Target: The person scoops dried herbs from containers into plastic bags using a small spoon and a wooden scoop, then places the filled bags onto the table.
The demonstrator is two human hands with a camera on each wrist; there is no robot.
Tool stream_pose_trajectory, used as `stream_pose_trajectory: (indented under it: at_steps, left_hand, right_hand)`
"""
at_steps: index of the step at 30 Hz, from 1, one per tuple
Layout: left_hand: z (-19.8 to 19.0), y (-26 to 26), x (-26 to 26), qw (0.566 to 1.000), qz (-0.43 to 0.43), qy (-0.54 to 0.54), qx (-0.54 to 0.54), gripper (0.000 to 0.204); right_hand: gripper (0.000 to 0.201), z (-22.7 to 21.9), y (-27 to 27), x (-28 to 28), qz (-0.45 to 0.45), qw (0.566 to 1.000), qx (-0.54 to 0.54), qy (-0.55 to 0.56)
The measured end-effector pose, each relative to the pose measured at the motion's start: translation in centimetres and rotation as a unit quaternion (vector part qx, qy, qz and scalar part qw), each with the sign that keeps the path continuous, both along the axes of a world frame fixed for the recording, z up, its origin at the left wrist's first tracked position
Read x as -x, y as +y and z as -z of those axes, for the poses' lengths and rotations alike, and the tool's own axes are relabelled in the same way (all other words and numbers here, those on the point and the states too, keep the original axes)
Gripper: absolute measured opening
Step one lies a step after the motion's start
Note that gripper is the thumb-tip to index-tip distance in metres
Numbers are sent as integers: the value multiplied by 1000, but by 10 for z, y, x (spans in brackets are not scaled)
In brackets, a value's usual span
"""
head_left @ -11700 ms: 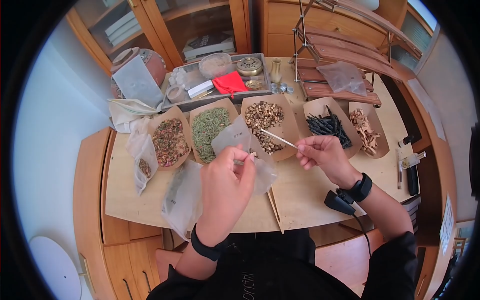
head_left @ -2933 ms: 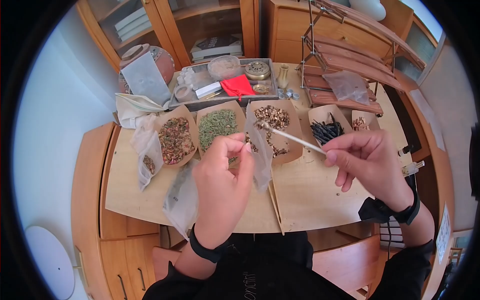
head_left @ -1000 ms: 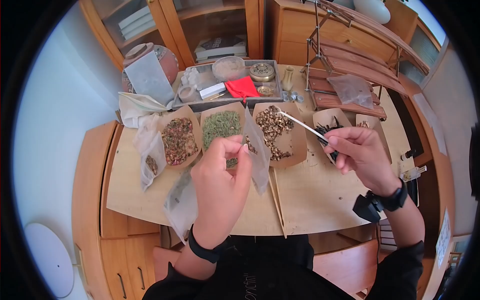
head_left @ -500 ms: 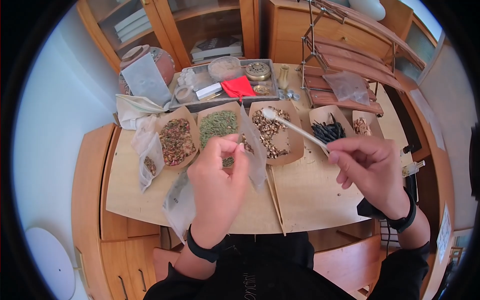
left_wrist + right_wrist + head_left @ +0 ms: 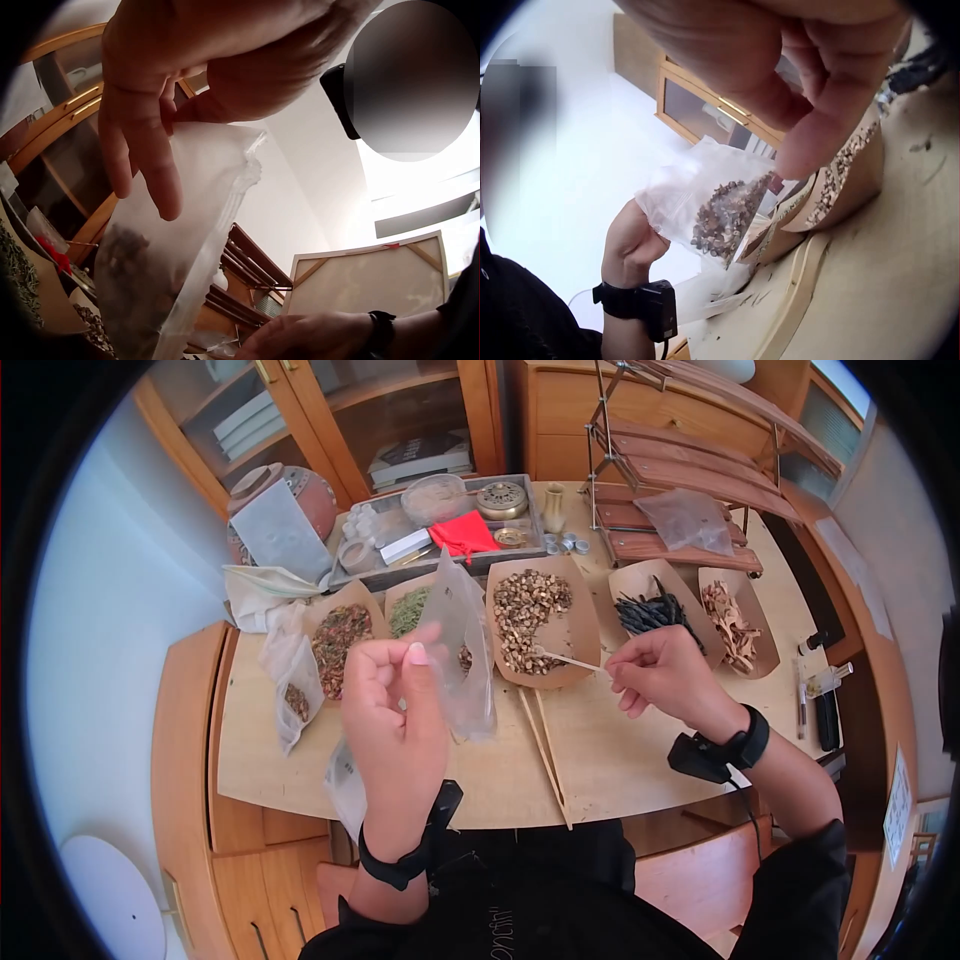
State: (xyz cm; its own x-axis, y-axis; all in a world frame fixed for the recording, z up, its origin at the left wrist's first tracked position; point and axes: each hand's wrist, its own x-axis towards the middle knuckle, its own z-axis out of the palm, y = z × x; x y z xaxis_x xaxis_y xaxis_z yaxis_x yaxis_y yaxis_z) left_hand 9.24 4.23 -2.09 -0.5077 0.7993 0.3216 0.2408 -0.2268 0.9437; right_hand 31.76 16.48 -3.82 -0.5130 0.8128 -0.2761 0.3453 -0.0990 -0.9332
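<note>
My left hand (image 5: 395, 695) pinches the top edge of a translucent plastic bag (image 5: 460, 660), which hangs upright. Brown chopped dried pieces (image 5: 724, 221) show through the bag in the right wrist view. Between thumb and fingers, my right hand (image 5: 665, 675) holds a thin white small-ended spoon (image 5: 575, 661). Its tip overlaps the lower part of the brown chopped pieces (image 5: 525, 615) in a brown paper tray (image 5: 580, 625). The bag stands left of this tray and hides part of the green dried herb (image 5: 408, 610) in the neighbouring tray.
Other paper trays hold reddish petals (image 5: 340, 635), dark strips (image 5: 650, 610) and pale shavings (image 5: 730, 625). Wooden tongs (image 5: 543, 750) lie at the table's front. Behind stand a grey tray (image 5: 385, 575) with a red pouch (image 5: 465, 535), and a wooden rack (image 5: 685, 465).
My left hand has moved left with the bag, which now stands taller in view. The right hand has drawn the spoon toward me, its tip going from the tray's upper part to its lower part.
</note>
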Motion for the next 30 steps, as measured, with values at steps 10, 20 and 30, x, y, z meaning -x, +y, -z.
stream_pose_trajectory:
  at_steps: [10,20,30]
  left_hand:
    - [6,0,4,1000,7,-27,-1,13]
    - [3,1,6,995,24,-92,21,14]
    - [15,13,-7,996,-49,76,-2,12]
  right_hand:
    - [12,26,10,17,34,990,73,116]
    - [15,30,9,12,72,982,96,147]
    - [17,-38,-9,-7,51,989,40,135]
